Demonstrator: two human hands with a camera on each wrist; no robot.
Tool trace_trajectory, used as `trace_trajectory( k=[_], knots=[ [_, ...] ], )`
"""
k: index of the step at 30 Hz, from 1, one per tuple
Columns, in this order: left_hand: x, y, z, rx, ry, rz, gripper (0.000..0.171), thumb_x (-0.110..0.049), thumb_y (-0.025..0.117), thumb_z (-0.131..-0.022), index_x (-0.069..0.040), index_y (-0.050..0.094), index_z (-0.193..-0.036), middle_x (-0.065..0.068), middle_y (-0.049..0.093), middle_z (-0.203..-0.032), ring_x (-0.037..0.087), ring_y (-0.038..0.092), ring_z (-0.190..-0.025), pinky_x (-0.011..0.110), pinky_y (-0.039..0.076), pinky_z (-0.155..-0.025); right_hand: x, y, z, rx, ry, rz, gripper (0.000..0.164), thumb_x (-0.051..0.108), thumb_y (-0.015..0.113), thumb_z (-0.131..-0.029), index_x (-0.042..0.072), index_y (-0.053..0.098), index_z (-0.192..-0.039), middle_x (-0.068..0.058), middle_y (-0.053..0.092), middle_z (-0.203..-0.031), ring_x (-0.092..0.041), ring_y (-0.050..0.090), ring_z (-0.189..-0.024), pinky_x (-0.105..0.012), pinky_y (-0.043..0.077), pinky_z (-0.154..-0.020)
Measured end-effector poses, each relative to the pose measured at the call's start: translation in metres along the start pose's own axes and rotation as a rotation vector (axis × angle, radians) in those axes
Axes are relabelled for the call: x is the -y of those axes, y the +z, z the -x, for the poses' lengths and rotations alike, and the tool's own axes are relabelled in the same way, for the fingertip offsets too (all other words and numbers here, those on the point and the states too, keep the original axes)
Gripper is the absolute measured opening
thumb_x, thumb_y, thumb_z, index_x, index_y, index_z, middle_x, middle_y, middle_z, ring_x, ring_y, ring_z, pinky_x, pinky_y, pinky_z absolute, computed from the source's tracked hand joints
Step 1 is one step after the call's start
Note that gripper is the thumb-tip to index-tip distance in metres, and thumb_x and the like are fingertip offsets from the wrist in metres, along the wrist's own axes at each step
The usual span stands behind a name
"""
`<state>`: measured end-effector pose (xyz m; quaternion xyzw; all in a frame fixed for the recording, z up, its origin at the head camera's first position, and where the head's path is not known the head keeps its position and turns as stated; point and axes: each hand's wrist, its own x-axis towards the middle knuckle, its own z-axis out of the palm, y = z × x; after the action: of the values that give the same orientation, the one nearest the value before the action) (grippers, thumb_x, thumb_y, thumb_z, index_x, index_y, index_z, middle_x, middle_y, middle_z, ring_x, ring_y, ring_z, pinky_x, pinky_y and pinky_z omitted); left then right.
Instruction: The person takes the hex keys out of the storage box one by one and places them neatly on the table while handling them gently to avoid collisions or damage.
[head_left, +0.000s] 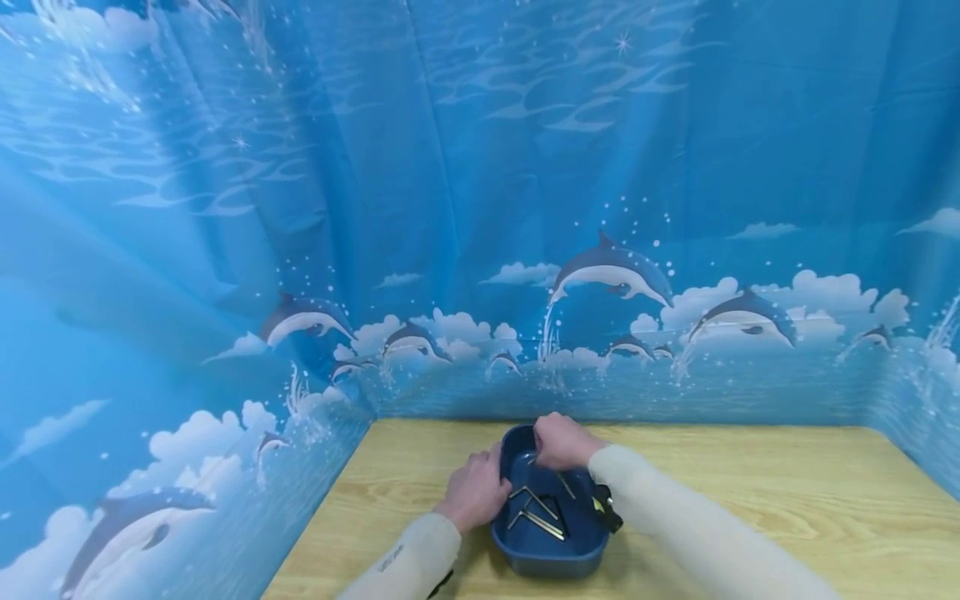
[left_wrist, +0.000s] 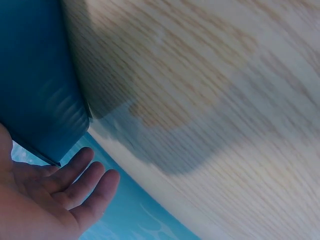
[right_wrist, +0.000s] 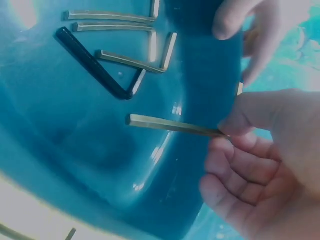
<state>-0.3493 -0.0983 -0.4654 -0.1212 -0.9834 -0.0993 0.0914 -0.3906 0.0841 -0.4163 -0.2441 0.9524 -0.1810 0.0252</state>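
A dark blue basin (head_left: 551,565) stands on the table below the head camera. My left hand (head_left: 476,490) holds its left rim, thumb on the inner side and the other fingers outside, loosely bent in the left wrist view. Over the basin's far end, my right hand (head_left: 562,442) pinches a brass-coloured hex key (right_wrist: 175,125) between thumb and forefinger. The key's long arm points into the basin. On the basin floor lie a black hex key (right_wrist: 95,65) and several brass-coloured hex keys (right_wrist: 132,61), partly crossing one another.
The wood-grain table (head_left: 750,492) extends to both sides of the basin. A blue dolphin-print curtain (head_left: 480,208) hangs behind and to the left and right. A thin dark rod end (right_wrist: 71,233) shows outside the basin in the right wrist view; its kind is unclear.
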Motion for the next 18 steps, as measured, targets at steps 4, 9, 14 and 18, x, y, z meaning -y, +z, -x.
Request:
trace_trajectory(
  k=[4, 9, 14, 18],
  knots=[
    [-0.001, 0.000, -0.001, -0.014, 0.016, -0.001, 0.059, -0.030, 0.057, -0.084, -0.008, 0.042, -0.137, 0.011, 0.060, -0.114, 0.026, 0.057, -0.102, 0.045, 0.049, -0.077, -0.003, -0.014, 0.011, -0.052, 0.042, -0.022, 0.023, 0.010, 0.065, -0.073, 0.016, 0.051, -0.055, 0.006, 0.041, -0.049, -0.011, 0.038, -0.043, -0.027, 0.034, -0.044],
    [-0.002, -0.001, -0.001, -0.010, 0.017, 0.010, 0.060, -0.029, 0.057, -0.084, -0.006, 0.041, -0.138, 0.013, 0.059, -0.117, 0.027, 0.056, -0.105, 0.045, 0.049, -0.079, -0.009, -0.030, 0.024, -0.078, 0.069, -0.095, 0.015, 0.010, 0.063, -0.075, 0.014, 0.055, -0.063, 0.003, 0.051, -0.053, -0.013, 0.047, -0.045, -0.028, 0.039, -0.048],
    [0.000, -0.002, 0.000, -0.027, 0.027, 0.006, 0.059, -0.027, 0.057, -0.083, -0.005, 0.042, -0.136, 0.014, 0.060, -0.113, 0.028, 0.057, -0.102, 0.045, 0.050, -0.077, -0.021, -0.040, 0.032, -0.107, 0.113, -0.122, 0.009, 0.011, 0.065, -0.076, 0.013, 0.058, -0.070, 0.001, 0.057, -0.062, -0.015, 0.052, -0.053, -0.030, 0.042, -0.053],
    [0.001, -0.001, 0.001, -0.043, 0.036, 0.004, 0.057, -0.026, 0.058, -0.081, -0.006, 0.045, -0.133, 0.013, 0.061, -0.109, 0.028, 0.058, -0.099, 0.045, 0.050, -0.074, -0.030, -0.045, 0.042, -0.119, 0.160, -0.160, 0.010, 0.011, 0.065, -0.076, 0.012, 0.058, -0.068, -0.001, 0.057, -0.062, -0.015, 0.048, -0.051, -0.030, 0.040, -0.052]
  ],
)
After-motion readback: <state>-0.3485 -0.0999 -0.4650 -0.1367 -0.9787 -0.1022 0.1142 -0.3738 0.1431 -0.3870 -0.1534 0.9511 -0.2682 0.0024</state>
